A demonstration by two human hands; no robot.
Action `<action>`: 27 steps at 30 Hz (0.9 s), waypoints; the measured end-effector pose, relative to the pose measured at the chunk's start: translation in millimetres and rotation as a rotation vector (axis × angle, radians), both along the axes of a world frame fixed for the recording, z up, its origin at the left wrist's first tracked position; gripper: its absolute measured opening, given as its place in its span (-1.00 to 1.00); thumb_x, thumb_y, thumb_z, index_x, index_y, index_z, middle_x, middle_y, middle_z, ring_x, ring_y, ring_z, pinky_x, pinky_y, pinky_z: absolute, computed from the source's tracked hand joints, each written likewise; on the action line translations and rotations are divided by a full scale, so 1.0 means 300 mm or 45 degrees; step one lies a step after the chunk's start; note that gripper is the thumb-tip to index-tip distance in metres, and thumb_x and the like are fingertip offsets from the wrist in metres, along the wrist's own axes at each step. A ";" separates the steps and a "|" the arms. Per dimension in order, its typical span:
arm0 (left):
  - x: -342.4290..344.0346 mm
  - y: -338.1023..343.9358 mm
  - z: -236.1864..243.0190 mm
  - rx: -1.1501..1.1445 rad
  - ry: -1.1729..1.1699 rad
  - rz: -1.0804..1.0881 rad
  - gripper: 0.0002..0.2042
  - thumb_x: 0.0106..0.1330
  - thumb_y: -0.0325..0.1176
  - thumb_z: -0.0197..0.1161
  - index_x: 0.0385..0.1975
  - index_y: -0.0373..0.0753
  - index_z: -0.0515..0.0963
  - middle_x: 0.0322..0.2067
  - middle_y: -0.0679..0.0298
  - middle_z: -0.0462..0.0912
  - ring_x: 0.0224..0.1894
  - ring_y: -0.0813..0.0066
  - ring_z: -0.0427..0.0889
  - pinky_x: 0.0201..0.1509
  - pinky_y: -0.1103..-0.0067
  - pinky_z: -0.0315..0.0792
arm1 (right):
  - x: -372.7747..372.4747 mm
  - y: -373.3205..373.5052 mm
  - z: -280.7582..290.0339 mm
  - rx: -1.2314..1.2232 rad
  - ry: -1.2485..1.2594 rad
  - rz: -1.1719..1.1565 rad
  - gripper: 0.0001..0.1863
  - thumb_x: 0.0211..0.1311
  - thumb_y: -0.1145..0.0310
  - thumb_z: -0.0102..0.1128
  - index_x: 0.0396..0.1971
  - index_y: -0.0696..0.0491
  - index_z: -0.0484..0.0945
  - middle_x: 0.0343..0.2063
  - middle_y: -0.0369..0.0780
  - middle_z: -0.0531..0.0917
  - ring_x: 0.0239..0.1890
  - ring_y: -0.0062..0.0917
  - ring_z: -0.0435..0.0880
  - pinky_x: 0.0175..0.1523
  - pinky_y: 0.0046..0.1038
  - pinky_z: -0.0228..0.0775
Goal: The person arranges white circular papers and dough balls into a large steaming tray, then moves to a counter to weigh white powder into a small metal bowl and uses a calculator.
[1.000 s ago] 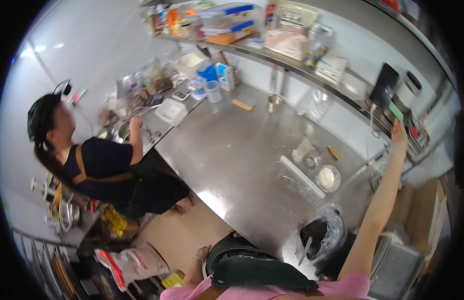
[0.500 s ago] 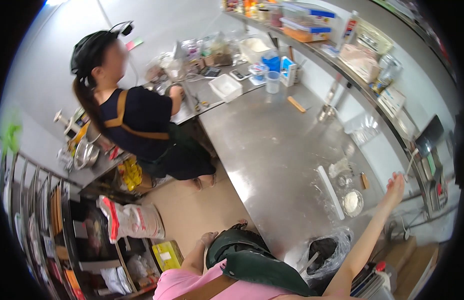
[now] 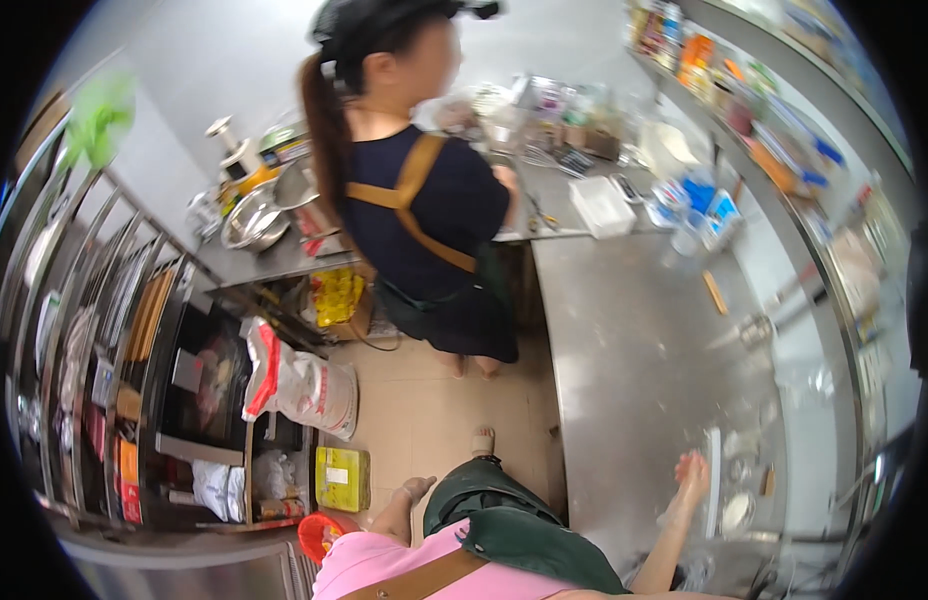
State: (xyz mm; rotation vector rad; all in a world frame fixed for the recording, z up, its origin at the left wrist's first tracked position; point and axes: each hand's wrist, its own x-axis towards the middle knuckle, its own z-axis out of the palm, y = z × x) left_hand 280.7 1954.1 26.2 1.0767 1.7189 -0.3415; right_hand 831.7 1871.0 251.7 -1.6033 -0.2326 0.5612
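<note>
My right hand (image 3: 692,478) hovers over the steel worktable (image 3: 624,400), beside a long white strip (image 3: 713,482). Its fingers are loosely bent and slightly apart, and nothing shows in them. Just past the strip lie a bowl of white powder (image 3: 738,512) and a small wooden-handled tool (image 3: 768,481). My left hand (image 3: 418,488) hangs at my side above the tiled floor, touching no object. Small and soft in the picture, its fingers look loosely extended with nothing held.
A co-worker (image 3: 414,200) in dark clothes stands at the far counter. White sack (image 3: 304,392) and yellow box (image 3: 342,478) stand on the floor by the left rack (image 3: 114,330). A white tub (image 3: 602,207) sits at the worktable's far end. A laden shelf (image 3: 784,190) runs along the right wall.
My view has turned left, so the worktable shifts right and the co-worker sits nearer the middle. My right hand has come back from the wall side to over the table. An orange-red container shows at lower left.
</note>
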 end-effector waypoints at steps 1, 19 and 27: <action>-0.031 0.021 -0.029 0.007 0.000 0.067 -0.35 0.30 0.16 -0.15 -0.04 -0.40 0.51 -0.02 -0.11 0.53 0.12 0.01 0.44 0.21 0.37 0.25 | -0.034 0.028 -0.046 -0.042 0.035 0.018 -0.77 0.25 0.21 0.15 -0.20 0.03 0.54 -0.44 -0.32 0.63 -0.49 -0.70 0.54 -0.44 -0.66 0.30; -0.275 0.306 -0.122 0.412 -0.365 0.976 -0.44 0.27 0.04 0.04 0.04 -0.35 0.46 0.01 -0.04 0.52 0.09 0.15 0.49 0.18 0.41 0.29 | -0.542 0.918 -0.139 -0.438 0.061 1.052 -0.71 0.27 0.21 0.09 -0.20 0.14 0.52 -0.40 -0.19 0.66 -0.49 -0.58 0.61 -0.41 -0.58 0.44; -0.287 0.373 0.068 0.260 -0.583 1.201 -0.35 0.27 0.16 -0.01 0.24 -0.15 0.24 0.12 0.15 0.41 0.14 0.27 0.37 0.23 0.25 0.16 | -0.686 1.138 -0.145 -0.533 0.164 1.199 -0.72 0.28 0.21 0.08 -0.23 0.14 0.54 -0.39 -0.26 0.68 -0.43 -0.66 0.63 -0.36 -0.65 0.43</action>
